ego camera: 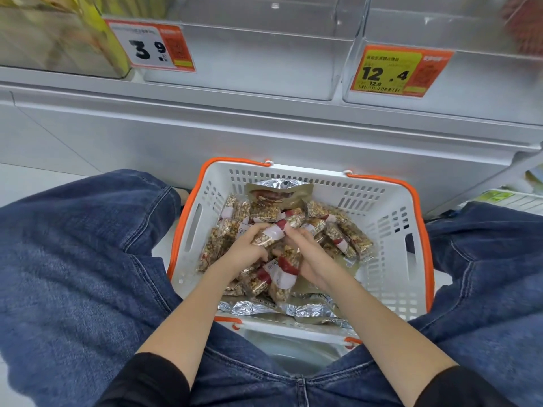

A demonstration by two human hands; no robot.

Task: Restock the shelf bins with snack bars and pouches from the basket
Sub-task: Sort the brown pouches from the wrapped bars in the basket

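Both hands work inside the white basket (390, 230) between the person's knees. The left hand (245, 251) is curled closed around a snack bar (271, 235) whose long axis runs up and to the right, toward the right hand (308, 254), whose fingers pinch its far end. Loose bars and foil pouches (279, 192) lie beneath and around both hands. The clear shelf bins (244, 66) stand above and ahead, well apart.
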